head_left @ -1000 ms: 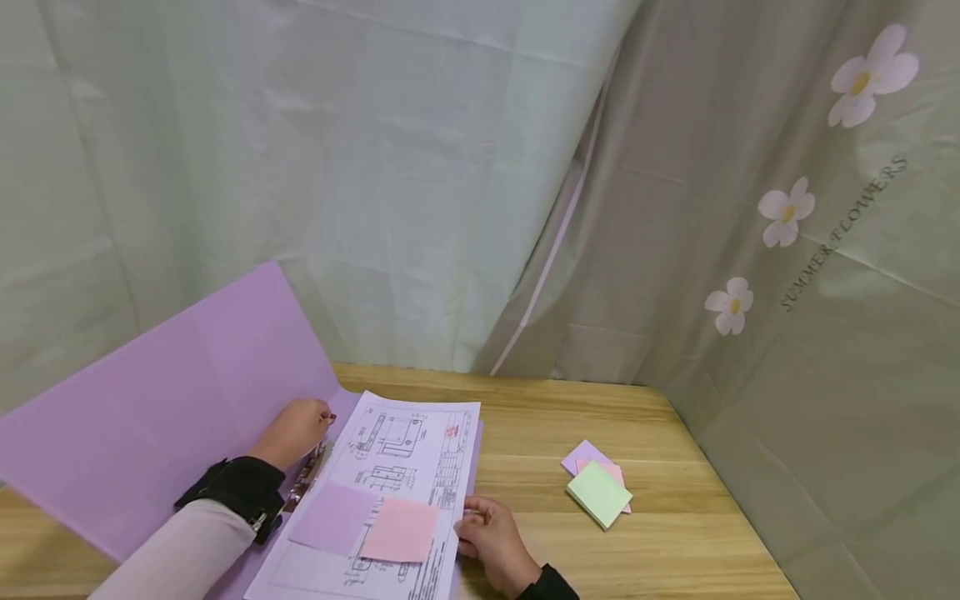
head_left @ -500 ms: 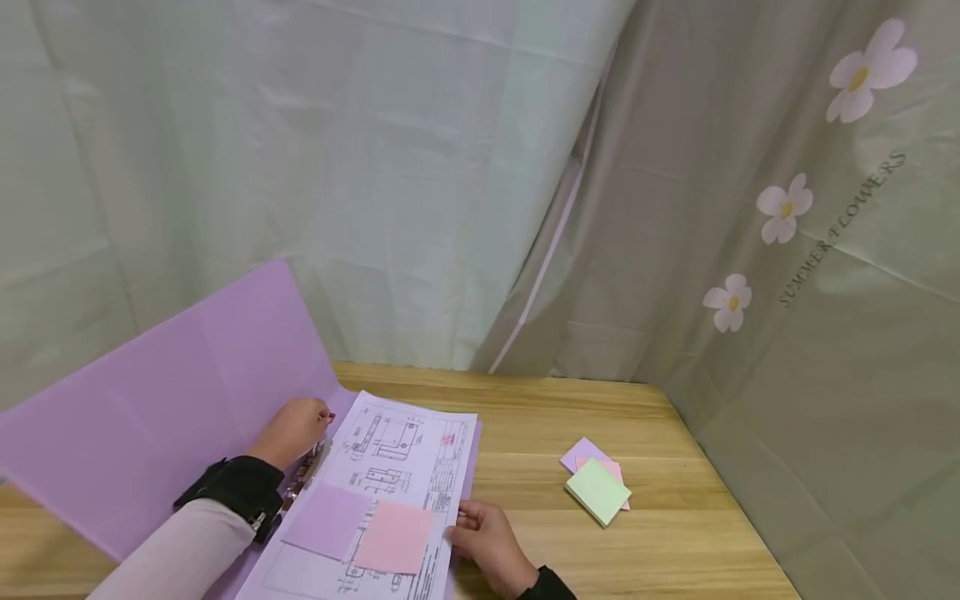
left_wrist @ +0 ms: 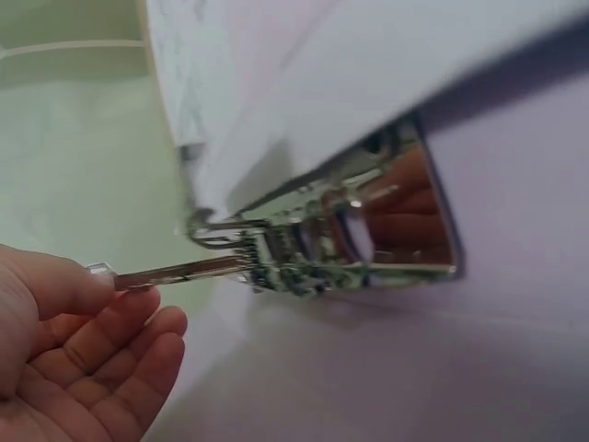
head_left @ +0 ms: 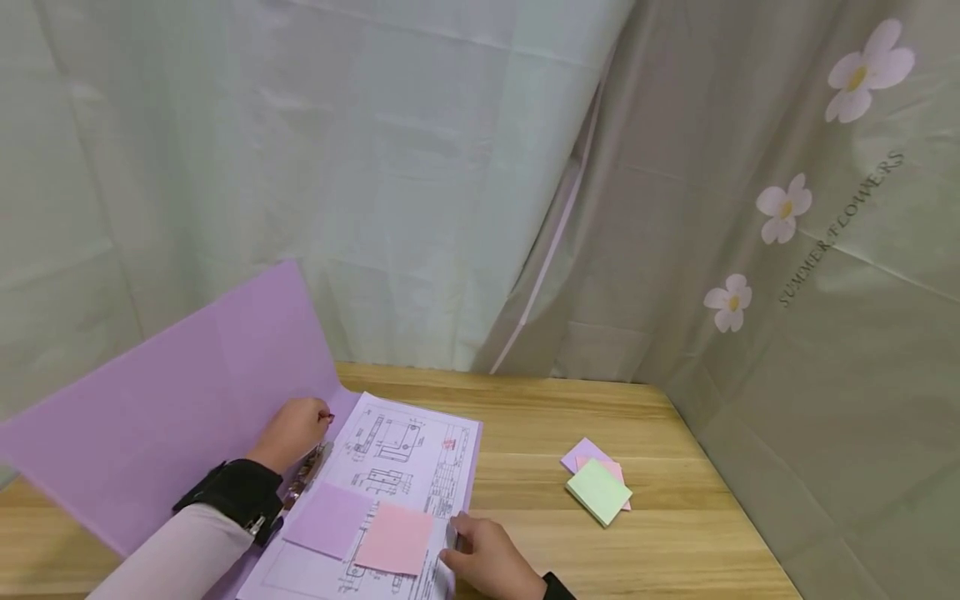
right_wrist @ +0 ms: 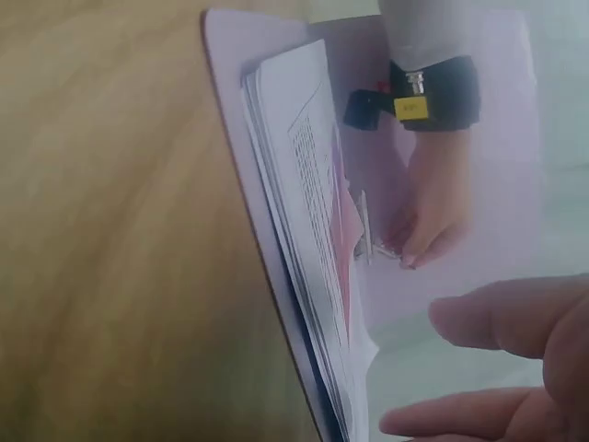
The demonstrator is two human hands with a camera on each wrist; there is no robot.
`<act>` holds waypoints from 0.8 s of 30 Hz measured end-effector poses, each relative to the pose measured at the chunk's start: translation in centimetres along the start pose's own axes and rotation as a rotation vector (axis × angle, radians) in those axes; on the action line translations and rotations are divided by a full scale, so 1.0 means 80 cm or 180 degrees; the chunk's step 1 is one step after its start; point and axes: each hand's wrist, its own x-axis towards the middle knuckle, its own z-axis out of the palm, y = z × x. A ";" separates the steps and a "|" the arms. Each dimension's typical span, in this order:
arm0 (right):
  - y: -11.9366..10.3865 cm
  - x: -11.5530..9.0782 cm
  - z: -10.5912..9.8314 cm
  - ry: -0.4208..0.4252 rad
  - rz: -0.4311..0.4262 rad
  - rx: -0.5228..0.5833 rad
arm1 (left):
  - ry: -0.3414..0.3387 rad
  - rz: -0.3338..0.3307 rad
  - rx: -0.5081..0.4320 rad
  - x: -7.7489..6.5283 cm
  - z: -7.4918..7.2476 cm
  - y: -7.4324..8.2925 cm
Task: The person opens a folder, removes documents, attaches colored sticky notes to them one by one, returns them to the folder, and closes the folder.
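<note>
A purple folder [head_left: 187,383] lies spread on the table, its cover tilted up at the left. Inside is a stack of printed drawings [head_left: 431,442], with a purple sticky note [head_left: 327,521] and a pink sticky note [head_left: 393,537] on the top sheet. My left hand [head_left: 294,429] reaches over the folder's spine. In the left wrist view its thumb and index finger pinch the metal lever [left_wrist: 175,273] of the shiny lever clip [left_wrist: 317,244]. My right hand [head_left: 491,554] is beside the stack's right edge; the right wrist view shows its thumb and fingers spread apart, holding nothing.
Purple, pink and green sticky-note pads [head_left: 600,493] lie overlapped on the wooden table [head_left: 652,433], right of the folder. A pale curtain [head_left: 397,183] hangs along the table's back and right side, close behind the raised cover.
The right edge of the top sheets has come down flat onto the folder. My right hand has let go of that edge, its fingers parting. My left hand has stayed on the lever.
</note>
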 end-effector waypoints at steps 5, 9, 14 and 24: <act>0.000 0.000 0.001 -0.0058 -0.0094 -0.0187 | 0.0090 0.0144 -0.0006 -0.010 -0.011 0.004; -0.001 0.001 0.001 -0.0030 -0.0122 -0.0372 | 0.0038 0.0304 0.0036 -0.019 -0.025 0.009; -0.002 0.002 0.000 -0.0038 -0.0125 -0.0492 | -0.0114 0.0393 0.0067 -0.028 -0.038 0.013; 0.000 0.001 -0.003 -0.0184 -0.0114 -0.0402 | -0.0363 0.0544 0.0119 -0.043 -0.053 0.011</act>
